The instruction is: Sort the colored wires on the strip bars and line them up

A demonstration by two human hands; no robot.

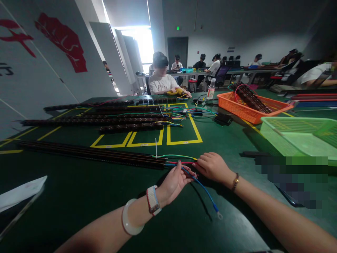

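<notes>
A long black sleeved cable bundle [105, 156] lies across the green table in front of me, a white zip tie [156, 149] standing up near its right end. Coloured wires come out of that end. My left hand [173, 181], palm up, pinches the blue wire [204, 188] between thumb and fingers. This wire hangs down to the right and ends in a ring terminal [219, 213]. Just right of it, my right hand [213, 167] is closed on the red wire [185, 162]. The green-yellow wire [176, 156] also runs to its fingers; whether they grip it is hidden.
More cable bundles [131, 127] lie farther back, by yellow tape outlines [184, 142]. An orange basket [252, 117] holding a bundle and a green basket [273, 140] stand at right, with a bottle [211, 89] behind. A person [162, 82] sits across the table.
</notes>
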